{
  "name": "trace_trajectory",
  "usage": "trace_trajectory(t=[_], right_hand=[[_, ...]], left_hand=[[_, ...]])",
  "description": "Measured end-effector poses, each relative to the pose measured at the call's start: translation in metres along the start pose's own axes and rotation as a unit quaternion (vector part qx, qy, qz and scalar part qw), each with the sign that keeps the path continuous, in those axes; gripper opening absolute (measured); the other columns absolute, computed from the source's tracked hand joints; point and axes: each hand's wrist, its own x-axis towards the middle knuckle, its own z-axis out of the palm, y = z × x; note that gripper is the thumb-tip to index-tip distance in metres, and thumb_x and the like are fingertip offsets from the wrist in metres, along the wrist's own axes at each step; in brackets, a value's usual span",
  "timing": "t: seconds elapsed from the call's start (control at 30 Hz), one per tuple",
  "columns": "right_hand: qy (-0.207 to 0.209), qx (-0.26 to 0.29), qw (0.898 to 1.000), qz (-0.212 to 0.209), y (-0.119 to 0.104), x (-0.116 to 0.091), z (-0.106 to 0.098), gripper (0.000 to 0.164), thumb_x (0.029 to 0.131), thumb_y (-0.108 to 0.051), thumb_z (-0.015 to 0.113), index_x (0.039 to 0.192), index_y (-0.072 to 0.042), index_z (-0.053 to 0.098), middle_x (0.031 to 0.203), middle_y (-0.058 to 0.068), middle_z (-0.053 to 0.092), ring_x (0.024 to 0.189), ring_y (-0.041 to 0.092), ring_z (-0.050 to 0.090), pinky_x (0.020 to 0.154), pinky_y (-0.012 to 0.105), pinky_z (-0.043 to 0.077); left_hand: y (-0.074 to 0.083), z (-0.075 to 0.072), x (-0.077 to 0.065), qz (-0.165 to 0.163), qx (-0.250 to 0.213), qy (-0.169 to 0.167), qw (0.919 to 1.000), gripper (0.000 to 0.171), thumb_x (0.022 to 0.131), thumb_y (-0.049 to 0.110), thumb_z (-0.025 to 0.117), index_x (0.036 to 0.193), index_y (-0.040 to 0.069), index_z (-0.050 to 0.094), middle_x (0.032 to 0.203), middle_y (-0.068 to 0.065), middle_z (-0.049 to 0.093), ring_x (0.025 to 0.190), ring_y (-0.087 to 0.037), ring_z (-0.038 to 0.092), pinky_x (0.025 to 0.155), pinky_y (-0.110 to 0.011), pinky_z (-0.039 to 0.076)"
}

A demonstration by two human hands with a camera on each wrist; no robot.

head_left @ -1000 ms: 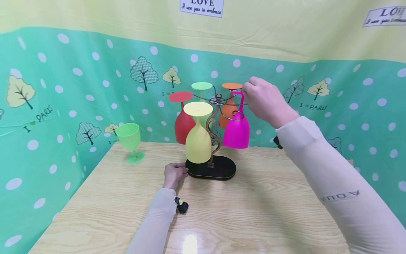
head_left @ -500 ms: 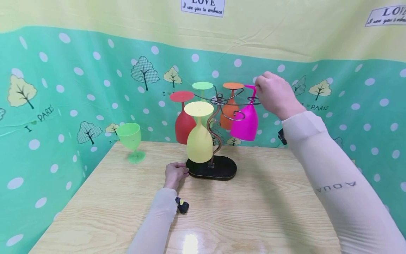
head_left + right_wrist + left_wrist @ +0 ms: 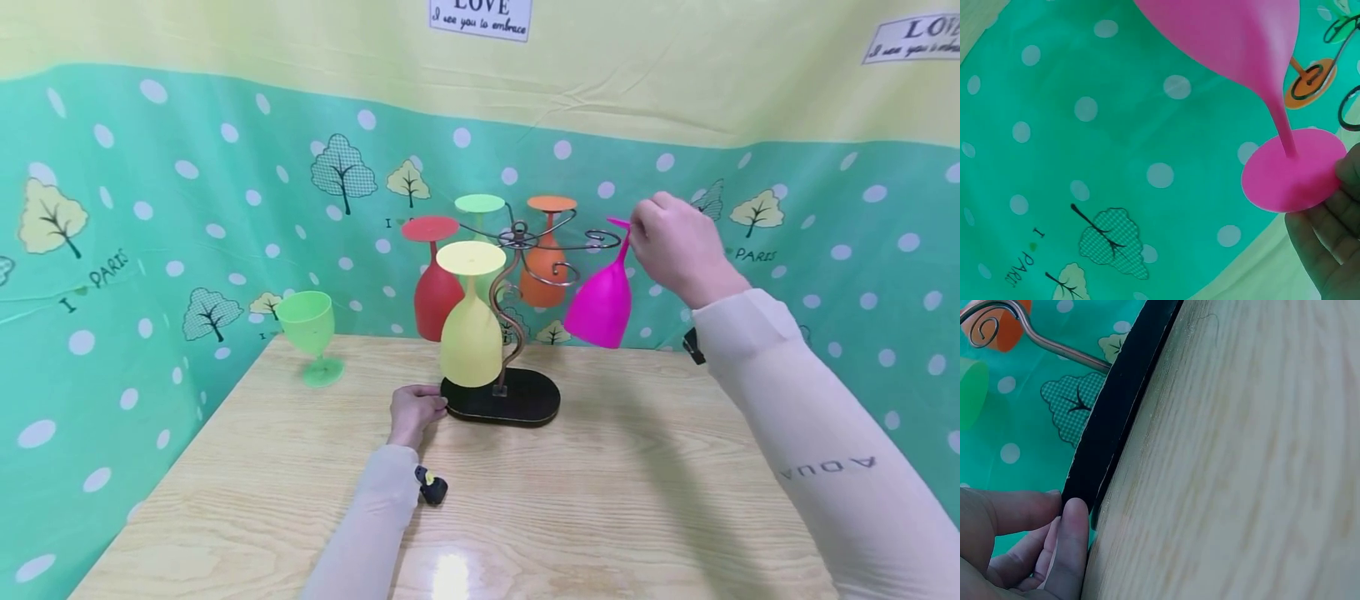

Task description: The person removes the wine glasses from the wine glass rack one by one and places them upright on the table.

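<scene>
My right hand [image 3: 678,246] pinches the foot of a pink plastic goblet [image 3: 602,306], which hangs upside down and tilted. In the right wrist view, the fingers [image 3: 1319,240] hold the edge of its round foot [image 3: 1294,178]. The goblet is just right of the metal wire arms of a stemware rack [image 3: 517,237], apart from them. My left hand [image 3: 411,414] pinches the left end of the rack's black oval base [image 3: 528,398]. The left wrist view shows thumb and fingers [image 3: 1074,534] at the base's end [image 3: 1113,419].
Upside down on the rack hang yellow [image 3: 472,342], red [image 3: 437,296], orange [image 3: 543,279] and light green [image 3: 480,202] goblets. A green goblet [image 3: 306,323] stands upright at the table's back left. Behind the wooden table [image 3: 600,500] hangs a dotted curtain [image 3: 247,150].
My right hand has drawn the pink goblet rightward, out of the rack's wire arm, rising first and then dropping a little. The left hand has stayed at the base.
</scene>
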Motion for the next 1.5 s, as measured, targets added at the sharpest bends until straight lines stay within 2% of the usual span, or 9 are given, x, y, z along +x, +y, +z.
trace_trajectory(t=[0.1, 0.2, 0.37, 0.53, 0.87, 1.1, 1.23, 1.5], right_hand=[[0.006, -0.002, 1.0, -0.001, 0.003, -0.009, 0.004, 0.017, 0.094, -0.006, 0.05, 0.096, 0.004, 0.064, 0.089, 0.016, 0.059, 0.079, 0.031, 0.056, 0.068, 0.045, 0.052], [0.011, -0.009, 1.0, -0.005, 0.004, -0.017, 0.01, 0.015, 0.093, -0.006, 0.05, 0.095, 0.003, 0.063, 0.085, 0.015, 0.058, 0.073, 0.03, 0.055, 0.061, 0.044, 0.051], [-0.004, -0.021, 1.0, 0.009, 0.001, -0.029, 0.016, 0.014, 0.093, -0.007, 0.051, 0.095, 0.002, 0.062, 0.082, 0.014, 0.059, 0.067, 0.03, 0.055, 0.053, 0.042, 0.05], [-0.015, -0.02, 1.0, 0.018, -0.004, -0.039, 0.022, 0.013, 0.092, -0.008, 0.054, 0.095, 0.002, 0.063, 0.083, 0.014, 0.06, 0.068, 0.03, 0.057, 0.053, 0.043, 0.05], [-0.004, 0.017, 1.0, 0.024, -0.01, -0.059, 0.042, 0.01, 0.09, -0.005, 0.054, 0.09, 0.001, 0.062, 0.08, 0.013, 0.059, 0.066, 0.027, 0.055, 0.055, 0.042, 0.051], [-0.021, 0.043, 0.998, 0.051, -0.017, -0.076, 0.054, 0.009, 0.09, -0.006, 0.054, 0.087, 0.0, 0.06, 0.078, 0.011, 0.056, 0.066, 0.026, 0.052, 0.056, 0.041, 0.048], [-0.024, 0.064, 0.996, 0.056, -0.022, -0.085, 0.062, 0.01, 0.09, -0.006, 0.055, 0.087, 0.001, 0.061, 0.078, 0.011, 0.056, 0.066, 0.025, 0.052, 0.056, 0.039, 0.049], [-0.028, 0.098, 0.993, 0.064, -0.03, -0.102, 0.079, 0.007, 0.09, -0.006, 0.056, 0.086, -0.002, 0.06, 0.075, 0.008, 0.054, 0.064, 0.022, 0.049, 0.054, 0.032, 0.046]], left_hand=[[0.0, 0.0, -0.001, 0.006, -0.001, 0.0, 1.0, 0.025, 0.076, -0.016, 0.065, 0.102, -0.013, 0.065, 0.094, -0.023, 0.066, 0.064, -0.016, 0.066, 0.068, -0.034, 0.058], [-0.001, 0.0, -0.001, 0.004, 0.0, -0.001, 1.0, 0.025, 0.076, -0.016, 0.065, 0.101, -0.012, 0.066, 0.093, -0.022, 0.066, 0.063, -0.016, 0.066, 0.067, -0.033, 0.058], [-0.002, 0.0, -0.001, 0.003, -0.002, -0.006, 1.0, 0.026, 0.076, -0.016, 0.065, 0.102, -0.014, 0.065, 0.09, -0.021, 0.066, 0.062, -0.015, 0.066, 0.066, -0.032, 0.058], [-0.002, 0.0, 0.0, 0.002, -0.007, -0.006, 1.0, 0.026, 0.076, -0.016, 0.066, 0.102, -0.014, 0.065, 0.089, -0.02, 0.066, 0.062, -0.015, 0.066, 0.066, -0.032, 0.058], [0.002, -0.005, -0.002, 0.0, -0.007, -0.011, 0.9999, 0.026, 0.078, -0.011, 0.068, 0.104, -0.013, 0.065, 0.089, -0.018, 0.067, 0.067, -0.017, 0.067, 0.072, -0.034, 0.058], [0.007, -0.01, -0.007, 0.001, 0.008, -0.02, 0.9998, 0.026, 0.079, -0.006, 0.07, 0.105, -0.01, 0.066, 0.091, -0.019, 0.069, 0.076, -0.027, 0.07, 0.075, -0.036, 0.057], [0.013, -0.012, -0.013, 0.021, 0.031, -0.038, 0.9986, 0.027, 0.079, -0.004, 0.07, 0.105, -0.009, 0.066, 0.093, -0.017, 0.069, 0.083, -0.03, 0.069, 0.078, -0.039, 0.057], [0.027, -0.012, -0.037, 0.059, 0.056, -0.112, 0.9904, 0.028, 0.08, -0.004, 0.069, 0.106, -0.013, 0.063, 0.095, -0.02, 0.068, 0.084, -0.035, 0.069, 0.076, -0.04, 0.057]])
